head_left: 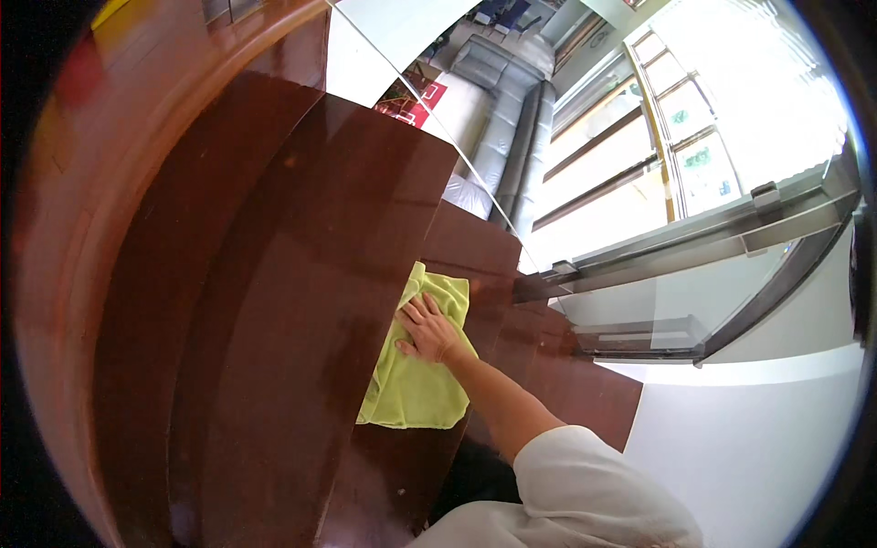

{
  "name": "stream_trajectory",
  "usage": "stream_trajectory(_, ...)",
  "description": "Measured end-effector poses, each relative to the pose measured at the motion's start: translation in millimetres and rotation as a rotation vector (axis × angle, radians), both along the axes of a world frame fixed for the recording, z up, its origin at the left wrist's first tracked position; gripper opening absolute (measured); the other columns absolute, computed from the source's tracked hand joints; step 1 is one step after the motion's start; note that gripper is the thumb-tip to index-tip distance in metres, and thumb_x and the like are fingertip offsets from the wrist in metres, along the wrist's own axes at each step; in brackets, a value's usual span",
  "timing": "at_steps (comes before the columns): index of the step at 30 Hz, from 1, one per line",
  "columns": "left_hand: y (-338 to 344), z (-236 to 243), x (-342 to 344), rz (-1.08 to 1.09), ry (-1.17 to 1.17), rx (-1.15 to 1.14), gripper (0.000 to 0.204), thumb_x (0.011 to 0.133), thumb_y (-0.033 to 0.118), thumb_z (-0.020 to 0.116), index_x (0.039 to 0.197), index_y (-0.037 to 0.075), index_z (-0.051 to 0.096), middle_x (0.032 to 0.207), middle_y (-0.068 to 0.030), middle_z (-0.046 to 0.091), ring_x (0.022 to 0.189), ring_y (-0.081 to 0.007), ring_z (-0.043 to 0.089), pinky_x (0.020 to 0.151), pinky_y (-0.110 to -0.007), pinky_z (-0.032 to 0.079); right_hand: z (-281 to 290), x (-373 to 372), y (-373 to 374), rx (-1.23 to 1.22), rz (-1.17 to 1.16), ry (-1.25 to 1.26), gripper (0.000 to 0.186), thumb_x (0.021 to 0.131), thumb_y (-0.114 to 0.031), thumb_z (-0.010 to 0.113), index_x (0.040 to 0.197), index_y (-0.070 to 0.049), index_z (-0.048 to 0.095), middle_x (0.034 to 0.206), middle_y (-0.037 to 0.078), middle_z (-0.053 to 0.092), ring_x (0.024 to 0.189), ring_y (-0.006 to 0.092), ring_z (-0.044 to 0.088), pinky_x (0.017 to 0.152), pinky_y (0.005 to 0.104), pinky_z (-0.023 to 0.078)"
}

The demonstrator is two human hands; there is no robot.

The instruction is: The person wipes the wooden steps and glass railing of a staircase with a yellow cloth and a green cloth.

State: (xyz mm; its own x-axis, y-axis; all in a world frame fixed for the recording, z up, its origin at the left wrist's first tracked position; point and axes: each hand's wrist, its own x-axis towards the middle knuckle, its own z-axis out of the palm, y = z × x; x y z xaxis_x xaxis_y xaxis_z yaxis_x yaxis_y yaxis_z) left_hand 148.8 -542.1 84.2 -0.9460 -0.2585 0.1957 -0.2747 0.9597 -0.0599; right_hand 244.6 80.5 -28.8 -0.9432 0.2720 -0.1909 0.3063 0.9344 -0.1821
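On a dark reddish-brown wooden stair [274,274], a lime-green cloth [416,397] lies rumpled along the edge of a step, with its top corner folded. My right hand [425,324] rests palm down on the upper part of the cloth, fingers apart and lying flat. My right forearm reaches up from a pale sleeve at the lower right. My left hand is not in view.
A glass balustrade with a metal rail [676,260] runs along the right, above a white wall [749,438]. Curved wood [146,192] borders the left. Below lie a grey sofa [512,110] and red patterned rug [429,96], beside bright windows [621,164].
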Motion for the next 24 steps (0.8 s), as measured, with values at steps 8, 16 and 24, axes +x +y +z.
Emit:
stream_trajectory(8, -1, -3, -10, 0.007, 0.000, -0.011, 0.048, 0.101, 0.035, 0.036, 0.142, 0.010, 0.041, 0.147, -0.0171, 0.035, 0.132, -0.0370, 0.038, 0.105, -0.048, 0.034, -1, -5, -1, -0.003, -0.003, -0.044, 0.066, 0.087, -0.051, 0.050, 0.135, -0.007, 0.044, 0.137, 0.013, 0.042, 0.136, 0.0296, 0.030, 0.116, 0.0490, 0.015)
stream_trajectory(16, 4, -12, -13, 0.030, 0.004, -0.009, 0.048, 0.101, 0.036, 0.035, 0.142, 0.011, 0.040, 0.147, -0.0167, 0.035, 0.132, -0.0369, 0.037, 0.106, -0.049, 0.034, -3, -7, 1, 0.051, 0.040, -0.102, 0.066, 0.088, -0.051, 0.049, 0.136, -0.007, 0.044, 0.139, 0.013, 0.041, 0.136, 0.0311, 0.029, 0.116, 0.0487, 0.014)
stream_trajectory(24, -7, -14, -8, 0.052, 0.007, -0.037, 0.049, 0.101, 0.037, 0.034, 0.142, 0.012, 0.040, 0.147, -0.0164, 0.035, 0.132, -0.0368, 0.037, 0.106, -0.049, 0.033, -16, -1, 5, 0.058, 0.048, -0.020, 0.065, 0.085, -0.050, 0.051, 0.130, -0.004, 0.049, 0.136, 0.015, 0.044, 0.134, 0.0325, 0.031, 0.116, 0.0494, 0.014)
